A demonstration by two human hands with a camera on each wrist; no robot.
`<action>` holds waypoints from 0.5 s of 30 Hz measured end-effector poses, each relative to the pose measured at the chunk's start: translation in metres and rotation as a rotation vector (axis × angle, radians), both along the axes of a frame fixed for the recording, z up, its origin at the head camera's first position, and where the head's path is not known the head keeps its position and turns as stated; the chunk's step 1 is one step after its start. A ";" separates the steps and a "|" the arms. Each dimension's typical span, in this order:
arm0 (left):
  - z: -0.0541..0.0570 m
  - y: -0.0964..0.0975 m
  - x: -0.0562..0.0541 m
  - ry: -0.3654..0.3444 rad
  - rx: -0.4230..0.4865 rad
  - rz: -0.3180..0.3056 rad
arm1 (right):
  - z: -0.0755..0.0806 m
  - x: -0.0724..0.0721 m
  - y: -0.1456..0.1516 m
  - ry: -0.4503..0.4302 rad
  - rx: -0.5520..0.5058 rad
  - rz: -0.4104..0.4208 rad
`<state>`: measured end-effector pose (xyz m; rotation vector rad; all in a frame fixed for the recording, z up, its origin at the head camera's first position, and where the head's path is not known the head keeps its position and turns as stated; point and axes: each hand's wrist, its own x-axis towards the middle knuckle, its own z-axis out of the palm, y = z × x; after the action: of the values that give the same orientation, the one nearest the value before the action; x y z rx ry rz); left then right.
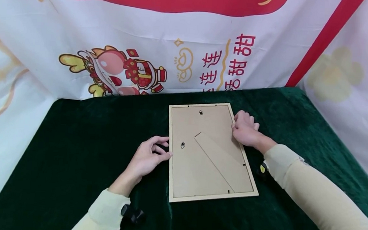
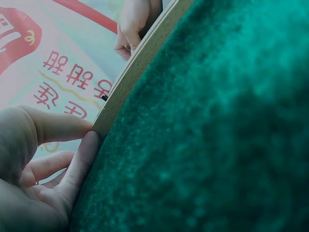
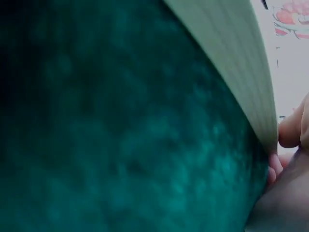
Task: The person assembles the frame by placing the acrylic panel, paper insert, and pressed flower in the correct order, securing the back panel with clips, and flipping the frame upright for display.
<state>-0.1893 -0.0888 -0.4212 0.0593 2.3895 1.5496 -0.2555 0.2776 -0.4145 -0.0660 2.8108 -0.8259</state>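
Observation:
A wooden picture frame lies with its back up on a dark green cloth. Its tan backboard carries a folded stand, two small hangers and black tabs along the rim. At the frame's left edge, my left hand holds the rim between thumb and finger; the left wrist view shows these fingertips against the wooden side. My right hand grips the upper right edge with curled fingers. In the right wrist view, most of that hand is cut off at the image border.
Green velvety cloth covers the table on both sides of the frame. Behind the far edge hangs a white and red printed curtain with a cartoon figure and writing. Dark devices sit at both wrists.

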 end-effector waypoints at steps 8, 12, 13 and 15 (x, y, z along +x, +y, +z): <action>-0.002 -0.003 0.001 -0.008 0.004 0.009 | 0.033 -0.026 0.000 -0.169 -0.140 -0.113; 0.002 -0.004 0.002 0.003 0.008 0.014 | 0.036 -0.055 -0.016 -0.216 -0.196 -0.342; 0.003 -0.004 0.002 0.004 0.008 0.012 | 0.035 -0.060 -0.020 -0.218 -0.190 -0.385; 0.004 -0.003 0.001 0.009 0.007 0.010 | 0.033 -0.065 -0.026 -0.225 -0.171 -0.434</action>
<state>-0.1880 -0.0913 -0.4175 0.0557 2.3956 1.5653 -0.3210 0.2519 -0.3810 0.5911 2.5669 -1.0844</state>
